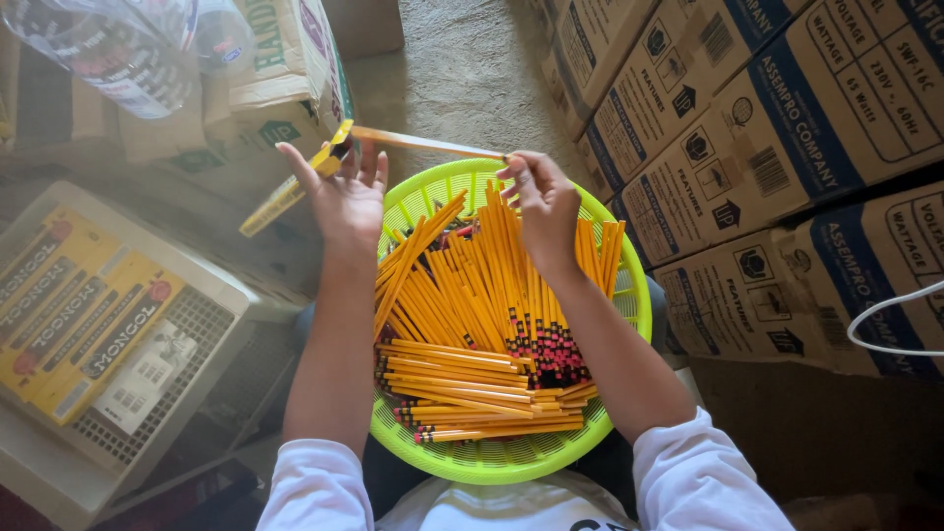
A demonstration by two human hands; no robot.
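Pencil [423,144], light, stiff, slick-lacquered, spans above the green basket's [629,295] far rim, right hand [541,202] pinching one end, left hand [344,192] spread at the yellow carton [295,187]; best gripped mid-shaft.

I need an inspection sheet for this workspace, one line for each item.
Surface: grey carpet floor; green basket on the person's lap.
Job's things: yellow pencils heaped in the basket; one pencil and a yellow pencil box held up.
Clutter: packed yellow boxes in a white tray; plastic bag.
Grippers: left hand at the box; right hand fingers pinch the pencil.
Cables: white cable, right edge.
Surroundings: stacked cartons.
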